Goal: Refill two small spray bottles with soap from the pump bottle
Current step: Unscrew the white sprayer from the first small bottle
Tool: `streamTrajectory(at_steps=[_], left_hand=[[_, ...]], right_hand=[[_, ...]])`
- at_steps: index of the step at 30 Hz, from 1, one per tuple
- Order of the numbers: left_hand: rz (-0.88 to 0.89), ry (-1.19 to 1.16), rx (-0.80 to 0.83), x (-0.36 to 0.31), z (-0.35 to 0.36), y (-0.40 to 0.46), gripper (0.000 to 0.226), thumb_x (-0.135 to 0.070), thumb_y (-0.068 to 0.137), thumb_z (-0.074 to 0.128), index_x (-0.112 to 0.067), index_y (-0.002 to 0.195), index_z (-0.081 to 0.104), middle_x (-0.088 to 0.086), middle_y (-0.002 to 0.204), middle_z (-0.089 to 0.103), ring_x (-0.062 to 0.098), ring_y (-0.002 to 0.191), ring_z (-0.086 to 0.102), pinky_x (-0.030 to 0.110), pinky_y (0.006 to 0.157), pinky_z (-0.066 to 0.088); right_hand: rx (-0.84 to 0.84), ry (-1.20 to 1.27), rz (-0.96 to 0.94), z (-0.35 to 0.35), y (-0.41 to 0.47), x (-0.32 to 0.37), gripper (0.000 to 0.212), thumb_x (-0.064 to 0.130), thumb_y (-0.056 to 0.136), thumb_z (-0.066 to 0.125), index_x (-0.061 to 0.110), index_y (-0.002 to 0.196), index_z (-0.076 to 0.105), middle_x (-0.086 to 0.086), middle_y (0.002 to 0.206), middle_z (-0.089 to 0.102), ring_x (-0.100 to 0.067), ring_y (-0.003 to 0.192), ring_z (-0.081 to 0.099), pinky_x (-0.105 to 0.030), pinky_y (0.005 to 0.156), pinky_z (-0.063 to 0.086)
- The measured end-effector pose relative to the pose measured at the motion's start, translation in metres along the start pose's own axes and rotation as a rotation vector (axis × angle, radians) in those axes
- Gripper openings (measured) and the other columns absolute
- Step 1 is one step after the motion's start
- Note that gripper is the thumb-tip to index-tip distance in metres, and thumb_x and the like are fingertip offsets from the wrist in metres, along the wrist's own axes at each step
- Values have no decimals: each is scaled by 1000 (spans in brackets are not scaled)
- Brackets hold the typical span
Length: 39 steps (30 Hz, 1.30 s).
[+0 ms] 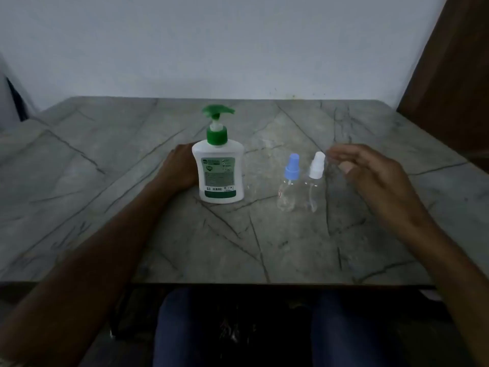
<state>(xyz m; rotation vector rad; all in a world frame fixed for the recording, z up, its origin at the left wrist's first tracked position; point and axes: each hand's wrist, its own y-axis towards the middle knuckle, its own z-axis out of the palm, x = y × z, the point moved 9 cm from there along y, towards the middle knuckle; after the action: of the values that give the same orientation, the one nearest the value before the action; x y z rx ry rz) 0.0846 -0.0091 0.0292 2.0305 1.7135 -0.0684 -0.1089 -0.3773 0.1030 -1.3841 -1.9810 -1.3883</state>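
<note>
A white pump bottle (pixel 221 178) with a green pump head and green label stands upright at the middle of the table. My left hand (pixel 181 166) wraps its left side, and the fingers are hidden behind it. To the right stand two small clear spray bottles, touching side by side: one with a blue spray top (pixel 288 190) and one with a white spray top (pixel 315 188). My right hand (pixel 370 173) hovers just right of the white-topped bottle. Its fingers are loosely curved and I see nothing in them.
The grey marble-patterned table (pixel 132 207) runs back to a pale wall. A brown wooden panel (pixel 455 75) stands at the far right. The table's front edge lies just above my knees in blue trousers (pixel 185 327).
</note>
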Motion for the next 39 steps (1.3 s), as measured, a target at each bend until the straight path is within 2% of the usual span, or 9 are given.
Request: streamTrajectory(at_steps=[6,10,13,18,22,27,31,34,39], left_hand=[[51,-64,-13,-41,-44,-22,12,-20,101,66,-18,90,61,10,96,72,32,88,68,45,81,56],[-8,-84,-61,-33,-71,-26,34,-22,104,64,-8,135,65,18,139,68,39,124,65,52,105,53],[6,-99,-120,-43,-99,-46,41,-25,107,61,-8,144,61,15,149,62,36,134,60,50,111,48],[1,-168,-212,-46,-133,-100,41,-26,108,59,-10,146,60,12,149,62,30,135,60,38,106,45],[-11,-264,-355,-45,-160,-163,42,-31,107,59,-14,146,61,-3,146,62,11,132,55,30,106,40],[-38,-449,-506,-58,-173,-235,33,-34,103,67,-23,133,67,-12,130,70,2,116,64,20,93,46],[3,-558,-414,-81,-154,-261,40,-34,90,73,-28,129,68,-18,121,72,5,116,68,16,94,49],[34,-607,-298,-92,-133,-264,51,-29,84,82,-33,132,66,-22,125,71,3,118,67,11,96,47],[28,-701,-268,-89,-117,-258,50,-17,88,85,-26,134,67,-14,122,75,7,111,73,30,91,59]], right_hand=[[86,-100,30,29,-14,4,53,38,88,77,25,137,60,14,127,69,2,118,64,-23,104,50],[48,-136,44,28,-13,4,46,30,83,82,21,126,66,12,112,72,-2,105,69,-28,97,56],[39,-141,50,28,-12,2,35,28,82,83,24,114,69,12,102,73,-3,97,70,-32,93,59],[27,-146,72,24,-17,3,30,24,84,82,24,111,69,11,102,74,-2,97,70,-23,90,56],[-70,-132,95,-2,-28,16,28,24,84,81,22,109,70,11,100,74,-6,95,70,-11,85,52],[-122,-89,24,4,-45,75,31,30,83,79,25,112,69,15,104,73,-4,100,70,-14,89,52],[-9,-34,-12,69,-53,115,30,34,80,81,33,107,67,19,102,72,3,101,67,-7,85,48],[84,-18,-30,119,-54,125,34,38,82,81,33,112,67,18,106,71,1,106,66,-14,90,51],[115,23,-29,153,-50,129,36,38,83,82,32,116,68,18,108,71,1,108,66,-18,92,52]])
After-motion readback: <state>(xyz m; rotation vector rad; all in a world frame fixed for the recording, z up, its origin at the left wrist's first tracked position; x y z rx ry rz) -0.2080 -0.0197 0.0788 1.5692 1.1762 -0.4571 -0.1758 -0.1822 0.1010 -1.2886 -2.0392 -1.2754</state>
